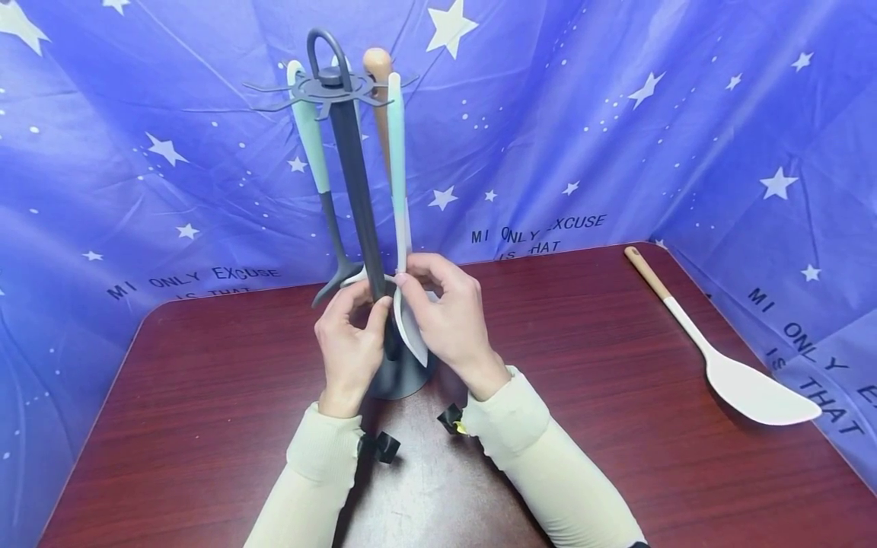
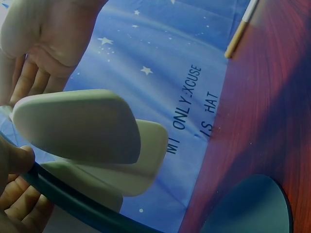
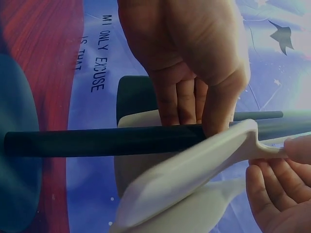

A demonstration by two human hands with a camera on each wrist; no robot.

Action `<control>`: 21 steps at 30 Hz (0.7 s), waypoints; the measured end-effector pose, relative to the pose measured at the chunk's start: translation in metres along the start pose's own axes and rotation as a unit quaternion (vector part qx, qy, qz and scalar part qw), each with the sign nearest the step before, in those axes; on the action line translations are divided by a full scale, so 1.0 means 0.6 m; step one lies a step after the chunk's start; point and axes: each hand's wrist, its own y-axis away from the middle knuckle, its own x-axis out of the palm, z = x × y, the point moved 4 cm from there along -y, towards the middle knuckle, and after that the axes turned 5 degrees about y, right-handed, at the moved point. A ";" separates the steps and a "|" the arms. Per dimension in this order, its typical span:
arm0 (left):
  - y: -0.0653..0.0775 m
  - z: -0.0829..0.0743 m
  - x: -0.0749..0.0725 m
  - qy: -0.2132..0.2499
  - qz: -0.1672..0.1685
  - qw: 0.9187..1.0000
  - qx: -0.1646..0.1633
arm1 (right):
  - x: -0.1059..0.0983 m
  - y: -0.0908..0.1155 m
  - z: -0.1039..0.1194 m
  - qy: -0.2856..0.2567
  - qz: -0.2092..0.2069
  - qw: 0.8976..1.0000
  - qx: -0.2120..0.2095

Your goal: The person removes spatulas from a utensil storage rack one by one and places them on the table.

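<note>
A dark utensil stand (image 1: 352,167) with a ring of hooks rises from a round base. My left hand (image 1: 352,342) grips its pole, thumb in front and fingers behind, low on the stand. With thumb and fingers, my right hand (image 1: 452,312) pinches the neck of a spatula (image 1: 398,152) with a mint handle and white head. That spatula hangs at the stand's front right, its head (image 3: 189,174) pointing down and slanting across the pole in the right wrist view. Behind it hang a wooden-handled utensil (image 1: 378,72) and other pale heads (image 2: 150,160), partly hidden.
A large white turner (image 1: 754,384) with a wooden handle lies at the right of the reddish table (image 1: 582,472). On the stand's left hangs a mint-handled utensil (image 1: 311,144) with a dark head. A blue starry curtain (image 1: 548,114) encloses the table's back and sides.
</note>
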 end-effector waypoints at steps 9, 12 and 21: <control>-0.001 -0.002 0.001 -0.009 0.000 1.000 0.003 | -0.006 0.001 -0.001 -0.002 0.002 1.000 0.012; 0.000 -0.002 0.001 -0.007 0.002 1.000 0.006 | -0.007 0.002 0.000 -0.004 0.004 1.000 0.016; 0.001 -0.002 0.001 -0.005 -0.001 1.000 0.007 | -0.007 0.006 -0.025 -0.002 0.001 1.000 0.017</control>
